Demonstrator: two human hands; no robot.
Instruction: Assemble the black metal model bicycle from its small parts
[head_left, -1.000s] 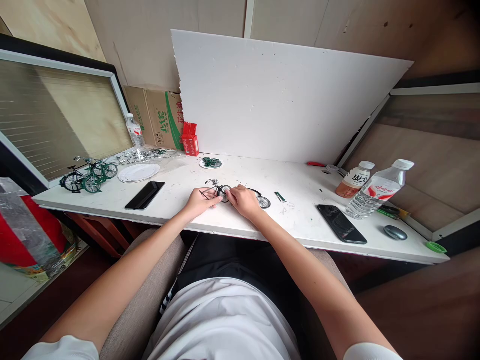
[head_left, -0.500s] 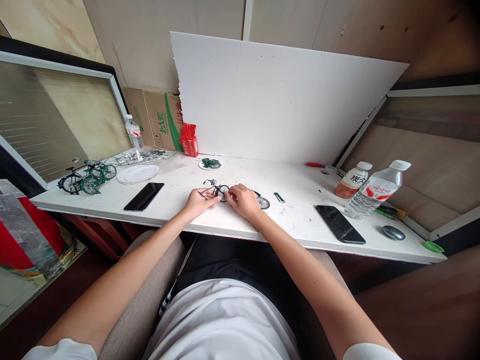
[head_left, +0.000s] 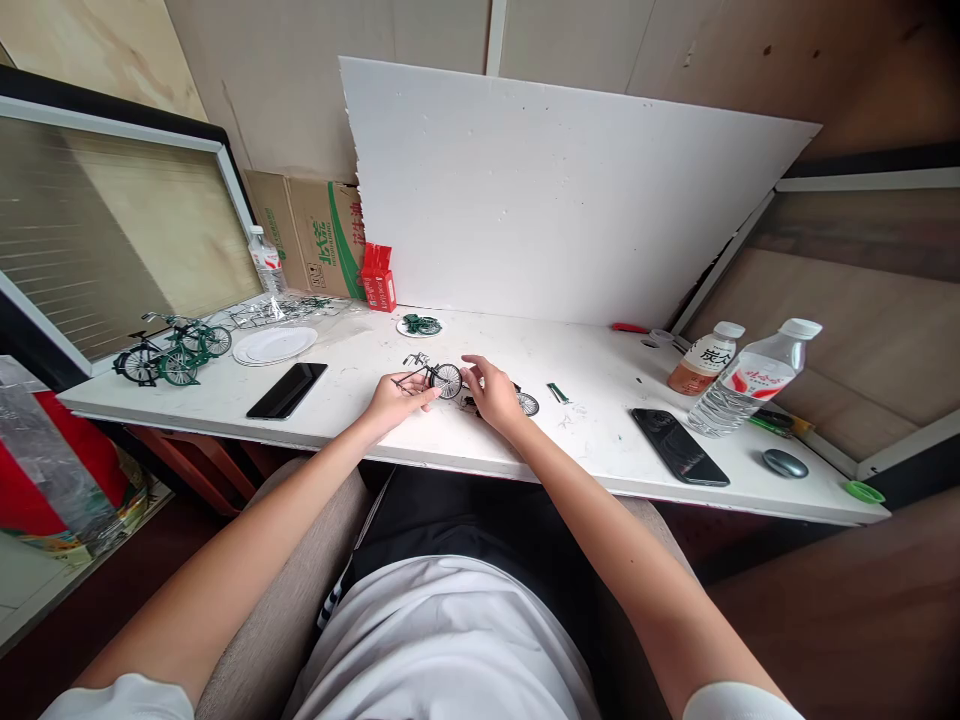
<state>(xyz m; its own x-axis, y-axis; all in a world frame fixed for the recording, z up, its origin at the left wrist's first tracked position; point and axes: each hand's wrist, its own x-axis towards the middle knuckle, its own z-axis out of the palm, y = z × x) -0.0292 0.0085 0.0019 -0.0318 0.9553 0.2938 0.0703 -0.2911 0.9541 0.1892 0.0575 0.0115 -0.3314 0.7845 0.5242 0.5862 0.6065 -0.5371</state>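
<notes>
My left hand (head_left: 393, 404) is closed on a small black model bicycle frame (head_left: 417, 378) with handlebars and a front wheel (head_left: 447, 380) attached. Just right of that wheel is my right hand (head_left: 491, 392), its fingers apart and curved with nothing seen between them. Another loose spoked wheel with black parts (head_left: 529, 403) lies on the table, partly hidden behind my right hand. Further right lies a small dark green piece (head_left: 558, 393).
On the left stand finished-looking model bicycles (head_left: 178, 350), white plates (head_left: 276, 345) and a phone (head_left: 286, 390). A small plate with green parts (head_left: 420, 325) is at the back. Rightward are a second phone (head_left: 679, 446), bottles (head_left: 750, 380) and a mouse (head_left: 785, 463).
My right hand has drawn off the front wheel to the right and its fingers have opened. More of the wheel shows now. My left hand keeps its hold on the frame.
</notes>
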